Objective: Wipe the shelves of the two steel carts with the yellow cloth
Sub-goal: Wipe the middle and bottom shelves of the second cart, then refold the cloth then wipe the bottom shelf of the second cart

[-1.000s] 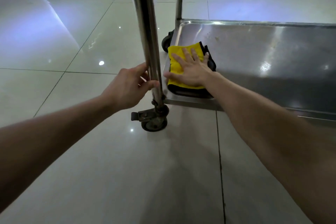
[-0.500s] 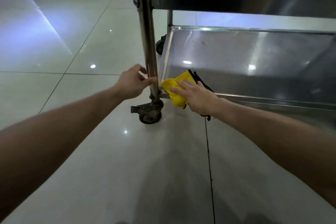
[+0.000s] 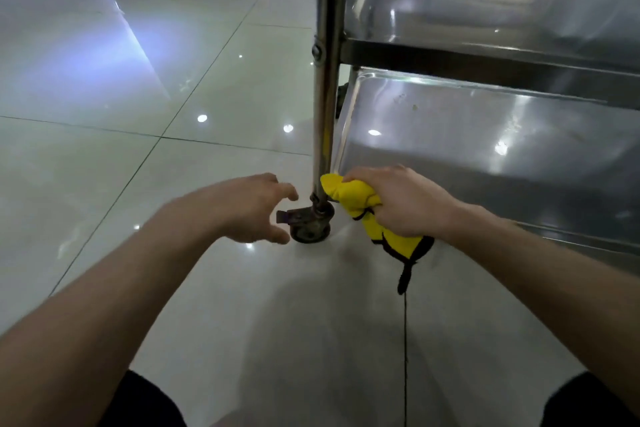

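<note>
The right hand (image 3: 408,204) has pulled the yellow cloth (image 3: 353,198) off the bottom shelf (image 3: 467,149) and grips it bunched beside the post (image 3: 323,114), which the left hand (image 3: 249,208) has released (fingers spread, holding nothing), so this shelf seems finished.

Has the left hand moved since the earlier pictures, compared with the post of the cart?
Yes. The left hand has let go of the cart post and is now lower and to its left, open, beside the caster.
</note>
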### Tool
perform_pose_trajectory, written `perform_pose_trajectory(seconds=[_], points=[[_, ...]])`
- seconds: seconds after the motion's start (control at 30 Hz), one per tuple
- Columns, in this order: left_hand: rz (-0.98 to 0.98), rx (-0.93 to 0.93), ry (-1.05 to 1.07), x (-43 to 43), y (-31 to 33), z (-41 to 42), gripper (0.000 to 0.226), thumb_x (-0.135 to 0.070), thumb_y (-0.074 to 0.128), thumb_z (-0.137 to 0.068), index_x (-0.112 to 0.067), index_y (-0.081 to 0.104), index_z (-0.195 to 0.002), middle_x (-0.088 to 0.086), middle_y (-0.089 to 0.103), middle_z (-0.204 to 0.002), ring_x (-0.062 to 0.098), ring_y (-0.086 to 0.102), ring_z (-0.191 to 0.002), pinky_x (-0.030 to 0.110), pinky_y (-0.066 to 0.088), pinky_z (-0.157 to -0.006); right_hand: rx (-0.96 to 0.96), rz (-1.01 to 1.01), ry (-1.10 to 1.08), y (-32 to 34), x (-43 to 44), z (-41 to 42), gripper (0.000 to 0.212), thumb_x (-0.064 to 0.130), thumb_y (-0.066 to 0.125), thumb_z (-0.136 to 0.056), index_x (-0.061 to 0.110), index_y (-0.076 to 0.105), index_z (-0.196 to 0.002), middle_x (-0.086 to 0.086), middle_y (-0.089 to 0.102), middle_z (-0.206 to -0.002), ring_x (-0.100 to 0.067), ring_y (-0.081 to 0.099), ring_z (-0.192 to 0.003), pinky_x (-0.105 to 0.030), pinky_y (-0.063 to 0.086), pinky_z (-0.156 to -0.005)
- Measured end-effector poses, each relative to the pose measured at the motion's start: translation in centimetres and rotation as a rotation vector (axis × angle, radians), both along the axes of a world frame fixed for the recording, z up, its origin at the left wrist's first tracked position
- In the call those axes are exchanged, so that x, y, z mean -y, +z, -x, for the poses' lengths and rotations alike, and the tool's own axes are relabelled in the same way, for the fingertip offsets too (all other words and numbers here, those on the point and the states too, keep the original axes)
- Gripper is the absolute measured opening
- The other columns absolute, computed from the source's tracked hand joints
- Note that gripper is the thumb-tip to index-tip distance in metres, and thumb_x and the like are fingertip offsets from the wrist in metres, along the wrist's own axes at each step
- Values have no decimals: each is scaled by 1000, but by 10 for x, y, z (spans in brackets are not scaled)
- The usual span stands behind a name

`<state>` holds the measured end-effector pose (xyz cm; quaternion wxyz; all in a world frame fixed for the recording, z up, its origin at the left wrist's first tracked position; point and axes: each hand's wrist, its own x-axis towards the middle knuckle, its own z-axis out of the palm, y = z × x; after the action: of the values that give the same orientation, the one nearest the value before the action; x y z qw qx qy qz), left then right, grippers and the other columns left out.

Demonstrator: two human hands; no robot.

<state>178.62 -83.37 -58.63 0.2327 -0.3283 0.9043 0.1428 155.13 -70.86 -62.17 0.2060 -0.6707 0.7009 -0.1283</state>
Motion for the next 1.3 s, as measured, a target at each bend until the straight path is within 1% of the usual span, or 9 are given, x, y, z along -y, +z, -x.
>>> perform_pose_trajectory(seconds=[0.23, 0.47, 0.63, 0.73, 0.83, 0.93, 1.03, 1.17, 1.3], points=[[20, -72, 106, 22, 28, -9, 79, -59, 72, -96, -33, 38, -163, 1, 53, -156, 23, 53, -141, 44, 48, -113, 141, 87, -19, -8, 9, -5, 47, 14, 71, -97, 41, 62, -135, 19, 73, -113, 3, 66, -91, -12, 47, -76], [-132, -199, 328, 16, 25, -57, 47, -37, 57, -110, -33, 47, -156, -2, 60, -151, 21, 57, -136, 41, 48, -112, 290, -225, -34, 30, 0, -54, 52, 27, 77, -96, 37, 56, -142, 12, 72, -129, -15, 69, -116, -36, 54, -96], [-434, -584, 644, -12, 59, -96, 77, -14, 78, -97, -41, 43, -160, -10, 65, -140, 9, 65, -125, 34, 53, -108, 321, -408, -26, 107, 13, -96, 42, 39, 76, -98, 31, 49, -129, 5, 67, -116, -19, 65, -105, -47, 54, -90], [-693, -721, 775, -24, 115, -118, 64, -10, 84, -93, -41, 62, -144, -10, 71, -127, 9, 71, -116, 29, 60, -100, 424, -439, -7, 174, 20, -115, 42, 31, 80, -95, 24, 60, -132, 3, 71, -121, -17, 66, -110, -46, 54, -97], [-715, -750, 856, -19, 195, -144, 25, -13, 88, -88, -22, 76, -107, 2, 73, -113, 19, 73, -109, 41, 61, -101, 485, -439, -26, 248, 32, -129, 37, 19, 82, -92, 22, 67, -125, 3, 74, -115, -15, 68, -108, -44, 53, -99], [-705, -766, 867, -7, 293, -170, 21, -22, 92, -85, -22, 73, -95, -8, 71, -121, 12, 70, -118, 38, 56, -105, 508, -408, -74, 331, 48, -146, 46, 23, 83, -88, 31, 67, -130, 11, 72, -122, -11, 67, -112, -36, 53, -99], [-640, -807, 845, 9, 392, -184, 27, -43, 85, -79, -23, 69, -87, -12, 72, -86, -1, 66, -82, 24, 53, -74, 496, -368, -106, 406, 66, -167, 59, 34, 78, -84, 39, 61, -140, 17, 66, -130, -2, 61, -118, -23, 50, -98], [-454, -849, 841, 41, 492, -202, 40, -58, 73, -73, -21, 65, -85, 5, 63, -75, 9, 52, -64, 30, 44, -58, 695, -402, -234, 474, 97, -203, 46, 29, 73, -98, 37, 55, -140, 13, 65, -137, -13, 64, -130, -42, 56, -108], [-334, -875, 805, 75, 554, -230, 30, -55, 76, -83, -31, 62, -93, -6, 66, -82, 10, 61, -69, 26, 51, -57, 856, -421, -286, 522, 128, -237, 48, 60, 64, -86, 45, 61, -132, 13, 73, -127, -16, 69, -121, -49, 54, -107]])
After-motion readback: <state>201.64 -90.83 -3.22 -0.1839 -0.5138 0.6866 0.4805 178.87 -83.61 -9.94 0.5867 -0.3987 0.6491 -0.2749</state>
